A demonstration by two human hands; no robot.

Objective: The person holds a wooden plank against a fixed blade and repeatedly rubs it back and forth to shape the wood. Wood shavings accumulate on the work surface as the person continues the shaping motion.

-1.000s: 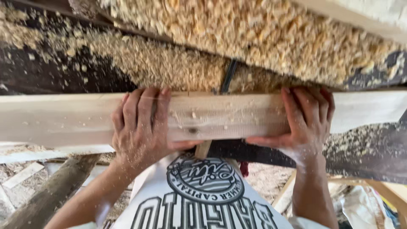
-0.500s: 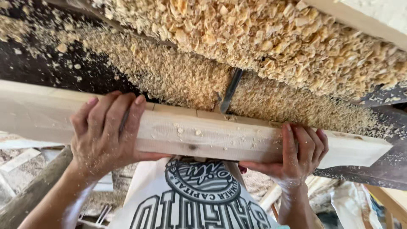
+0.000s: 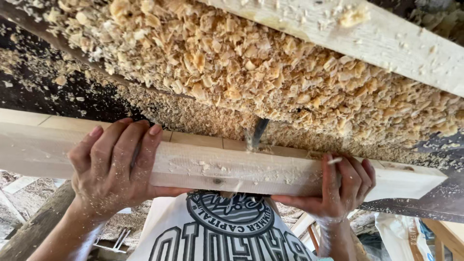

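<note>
Both hands are clamped on the long pale wooden board: the left hand wraps its fingers over the top edge, the right hand grips from beneath near the free end. The board lies across the dark bench, pressed against a dark upright metal cutter at its far edge. A thick heap of tan wood shavings covers the bench beyond, so plenty has been cut already; how much of this board remains, I cannot tell. A second pale plank crosses above.
</note>
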